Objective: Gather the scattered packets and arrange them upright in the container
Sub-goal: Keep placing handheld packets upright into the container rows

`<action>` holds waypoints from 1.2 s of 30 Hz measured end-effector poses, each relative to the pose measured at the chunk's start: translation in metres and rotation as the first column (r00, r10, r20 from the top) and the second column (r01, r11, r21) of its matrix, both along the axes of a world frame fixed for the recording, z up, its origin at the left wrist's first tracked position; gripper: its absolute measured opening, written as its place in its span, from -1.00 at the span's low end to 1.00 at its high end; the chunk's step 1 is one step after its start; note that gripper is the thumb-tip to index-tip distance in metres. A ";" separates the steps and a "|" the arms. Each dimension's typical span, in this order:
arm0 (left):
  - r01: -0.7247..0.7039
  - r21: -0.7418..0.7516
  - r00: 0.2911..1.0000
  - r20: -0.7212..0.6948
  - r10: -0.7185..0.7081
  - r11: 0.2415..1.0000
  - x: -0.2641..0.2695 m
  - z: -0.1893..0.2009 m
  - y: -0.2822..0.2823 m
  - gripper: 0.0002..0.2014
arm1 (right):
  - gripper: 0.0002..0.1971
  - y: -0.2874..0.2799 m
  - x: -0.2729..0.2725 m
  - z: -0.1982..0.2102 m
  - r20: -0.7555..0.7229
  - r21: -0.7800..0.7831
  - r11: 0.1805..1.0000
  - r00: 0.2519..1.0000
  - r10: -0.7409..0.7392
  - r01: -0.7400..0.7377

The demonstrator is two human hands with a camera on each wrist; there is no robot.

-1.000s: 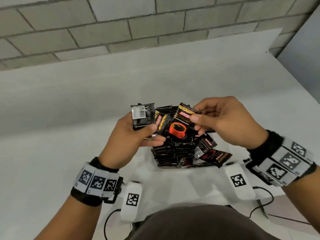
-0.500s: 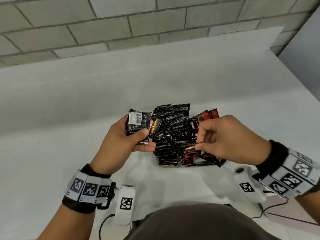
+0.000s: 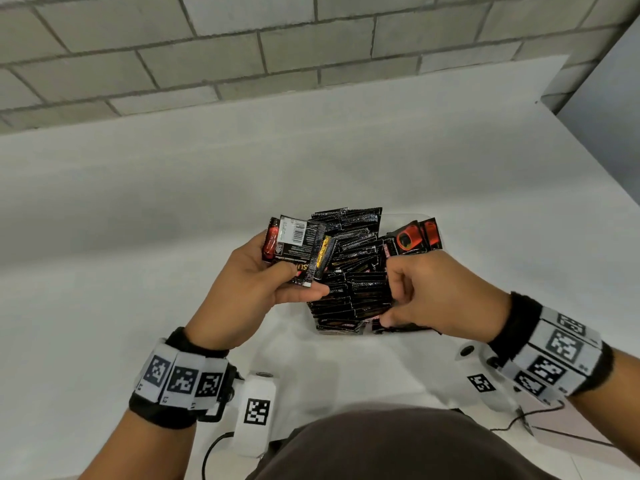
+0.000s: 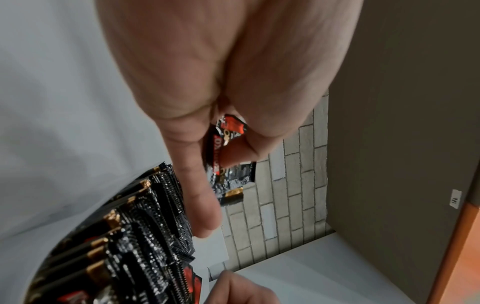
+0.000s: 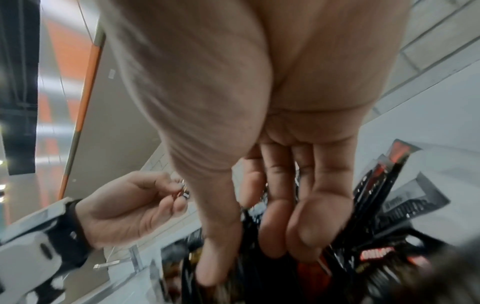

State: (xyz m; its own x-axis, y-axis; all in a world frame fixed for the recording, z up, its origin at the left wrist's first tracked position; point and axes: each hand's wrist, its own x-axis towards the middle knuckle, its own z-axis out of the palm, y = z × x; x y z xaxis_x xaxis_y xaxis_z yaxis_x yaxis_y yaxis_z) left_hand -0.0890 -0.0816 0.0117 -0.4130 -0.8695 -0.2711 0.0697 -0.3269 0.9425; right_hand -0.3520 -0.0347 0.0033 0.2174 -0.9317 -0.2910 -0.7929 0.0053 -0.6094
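Note:
A pale shallow container on the white table holds several black packets standing on edge in rows; they also show in the wrist views. Packets with a red cup print lean at its far right. My left hand hovers at the container's left side and grips a small stack of packets, barcode side up. My right hand reaches down into the near right rows, thumb and fingers pinching some upright packets between them.
The white table runs back to a grey brick wall, with a grey partition at the right. Two white marker blocks and a black cable lie near the front edge.
The right hand brought a red-cup packet down from above the container into the rows and now has its fingers among the near packets. The left hand still holds its stack.

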 end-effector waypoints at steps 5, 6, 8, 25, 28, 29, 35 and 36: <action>0.027 -0.050 0.999 0.046 -0.024 0.998 -0.008 0.001 -0.001 -0.62 | -0.58 -0.007 -0.002 0.032 0.219 -0.021 0.995 0.972 -0.088 0.094; 0.042 -0.063 0.998 0.056 -0.038 0.997 -0.012 0.003 -0.001 -0.62 | -0.59 -0.008 0.000 0.036 0.289 -0.040 0.989 0.949 -0.126 0.144; 0.081 -0.081 0.995 0.071 -0.075 0.993 -0.018 0.005 0.000 -0.63 | -0.59 -0.011 0.006 0.041 0.436 -0.040 0.974 0.881 -0.183 0.222; 0.058 0.035 0.998 -0.033 -0.057 0.998 -0.033 0.009 0.000 -0.80 | -0.81 -0.006 0.001 0.034 0.593 -0.400 0.897 0.800 0.094 0.190; 0.045 0.107 0.988 -0.150 -0.029 0.993 -0.036 0.016 0.003 -0.67 | -0.82 -0.009 0.008 0.019 0.440 -0.445 0.868 0.898 -0.002 0.220; 0.054 0.107 0.986 -0.165 -0.036 0.993 -0.037 0.017 0.003 -0.66 | -0.67 -0.011 0.010 0.018 0.437 -0.404 0.884 0.898 -0.040 0.236; 0.056 -0.060 0.998 -0.013 -0.057 0.997 -0.042 0.015 0.003 -0.68 | -0.32 -0.014 0.010 0.030 0.400 -0.252 0.949 0.913 -0.076 0.189; 0.033 -0.080 0.999 0.000 -0.033 0.996 -0.039 0.015 0.001 -0.69 | -0.46 -0.014 0.007 0.032 0.391 -0.243 0.948 0.915 -0.097 0.204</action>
State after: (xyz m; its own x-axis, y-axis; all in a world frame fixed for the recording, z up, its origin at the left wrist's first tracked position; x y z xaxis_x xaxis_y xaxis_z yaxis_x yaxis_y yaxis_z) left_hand -0.1281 -0.0806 0.0271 -0.4422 -0.8741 -0.2009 0.0610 -0.2528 0.9656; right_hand -0.3445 -0.0486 0.0352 0.1103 -0.9925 0.0525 -0.5132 -0.1021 -0.8522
